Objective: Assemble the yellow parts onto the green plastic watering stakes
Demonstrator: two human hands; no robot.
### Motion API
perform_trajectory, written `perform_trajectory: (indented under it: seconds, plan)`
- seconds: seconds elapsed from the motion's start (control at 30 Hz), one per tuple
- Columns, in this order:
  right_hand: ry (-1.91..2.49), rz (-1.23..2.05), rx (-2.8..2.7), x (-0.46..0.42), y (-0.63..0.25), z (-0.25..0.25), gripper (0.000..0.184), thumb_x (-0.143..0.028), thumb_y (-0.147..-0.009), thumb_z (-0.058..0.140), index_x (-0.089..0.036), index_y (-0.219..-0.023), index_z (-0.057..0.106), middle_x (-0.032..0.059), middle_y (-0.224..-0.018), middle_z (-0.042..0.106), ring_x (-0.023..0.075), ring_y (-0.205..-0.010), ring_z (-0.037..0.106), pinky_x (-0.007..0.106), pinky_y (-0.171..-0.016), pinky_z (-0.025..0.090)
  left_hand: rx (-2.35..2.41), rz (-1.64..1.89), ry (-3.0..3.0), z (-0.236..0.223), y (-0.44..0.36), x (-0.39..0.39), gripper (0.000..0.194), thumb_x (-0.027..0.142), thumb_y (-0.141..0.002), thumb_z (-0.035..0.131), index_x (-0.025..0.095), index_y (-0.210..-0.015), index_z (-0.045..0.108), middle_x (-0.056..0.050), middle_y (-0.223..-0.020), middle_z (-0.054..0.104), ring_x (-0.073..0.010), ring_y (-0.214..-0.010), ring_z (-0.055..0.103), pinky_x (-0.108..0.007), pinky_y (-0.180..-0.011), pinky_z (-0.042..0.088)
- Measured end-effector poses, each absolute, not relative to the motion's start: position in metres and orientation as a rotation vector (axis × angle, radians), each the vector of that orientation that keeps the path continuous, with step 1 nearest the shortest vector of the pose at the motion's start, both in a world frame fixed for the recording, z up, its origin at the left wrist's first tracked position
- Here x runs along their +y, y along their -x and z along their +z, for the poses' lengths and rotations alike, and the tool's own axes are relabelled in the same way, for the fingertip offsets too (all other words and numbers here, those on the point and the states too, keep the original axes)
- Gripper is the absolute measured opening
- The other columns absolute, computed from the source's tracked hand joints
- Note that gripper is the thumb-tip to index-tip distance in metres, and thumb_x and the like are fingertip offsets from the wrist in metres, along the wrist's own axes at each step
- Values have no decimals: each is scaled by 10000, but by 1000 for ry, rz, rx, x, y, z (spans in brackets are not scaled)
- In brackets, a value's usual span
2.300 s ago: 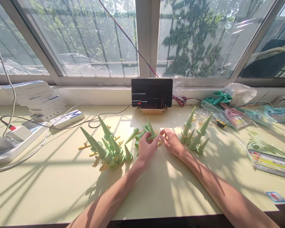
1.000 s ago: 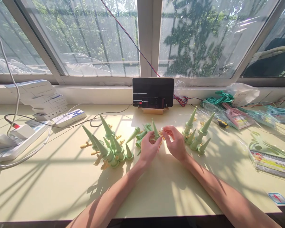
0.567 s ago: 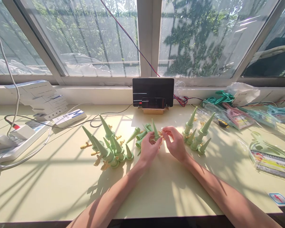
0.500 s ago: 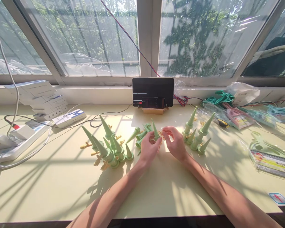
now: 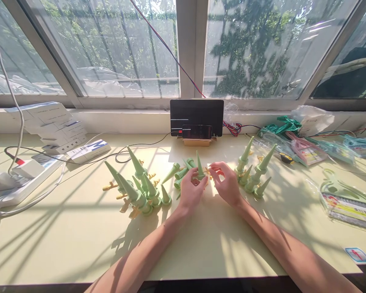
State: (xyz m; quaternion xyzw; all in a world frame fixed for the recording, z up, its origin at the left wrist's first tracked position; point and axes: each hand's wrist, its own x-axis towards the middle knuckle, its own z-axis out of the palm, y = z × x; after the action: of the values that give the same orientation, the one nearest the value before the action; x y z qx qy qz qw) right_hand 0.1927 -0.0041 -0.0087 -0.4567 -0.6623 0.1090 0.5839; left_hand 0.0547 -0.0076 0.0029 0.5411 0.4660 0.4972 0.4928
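Observation:
My left hand [image 5: 192, 190] is closed around the base of a light green cone-shaped plastic piece [image 5: 200, 166], its tip pointing up. A small yellow part [image 5: 206, 172] shows at the right side of that cone, partly hidden by fingers. Just right of it, my right hand [image 5: 226, 183] has its fingers curved, with thumb and forefinger slightly apart and nothing clearly between them. Loose green pieces [image 5: 181, 175] lie beyond my left hand. To the left stands a group of green cones with yellow parts [image 5: 137, 191]; a smaller such group [image 5: 253, 177] stands at the right.
A dark tablet [image 5: 197, 112] with a phone before it leans on a stand at the back. White boxes [image 5: 51, 122] and a power strip [image 5: 27, 185] with cables occupy the left. Bagged items [image 5: 305, 146] and a green packaged tool [image 5: 347, 195] lie at the right.
The right hand's fingertips have drawn slightly right, away from the yellow part, and parted a little. The green cone in my left hand has tilted a bit more upright.

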Motion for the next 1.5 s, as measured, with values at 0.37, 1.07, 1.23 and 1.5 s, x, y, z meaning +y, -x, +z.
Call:
perform_trajectory:
  seconds: [0.37, 1.07, 1.23, 1.5]
  plan:
    - [1071, 243, -1550, -4, -193, -11, 79, -223, -935, 561, -205, -976, 626, 45, -871, 686, 158, -750, 672, 286, -627, 572, 1216, 1196, -1403, 0, -52, -6, 402, 364, -802, 707, 183, -1151, 624, -92, -1100, 647, -48, -499, 515, -224, -462, 462]
    - [1133, 330, -1538, -6, -192, -11, 116, -291, -930, 551, -209, -957, 628, 28, -771, 677, 157, -688, 656, 295, -626, 591, 1195, 1194, -1364, -5, -51, -4, 456, 301, -808, 684, 192, -1243, 603, -69, -1071, 661, -39, -443, 510, -223, -426, 448]
    - [1150, 387, -1534, -6, -192, -11, 149, -329, -947, 538, -209, -961, 625, 49, -848, 701, 170, -746, 675, 290, -622, 580, 1203, 1220, -1370, -1, -52, -4, 457, 303, -825, 675, 213, -1263, 578, -88, -1159, 627, -34, -480, 524, -211, -444, 465]
    - [1205, 417, -1545, -8, -191, -9, 247, -400, -959, 522, -193, -1047, 626, 77, -897, 698, 192, -792, 678, 297, -619, 567, 1233, 1229, -1366, -1, -51, -3, 418, 319, -828, 679, 216, -1225, 598, -93, -1164, 621, -17, -465, 518, -195, -460, 465]
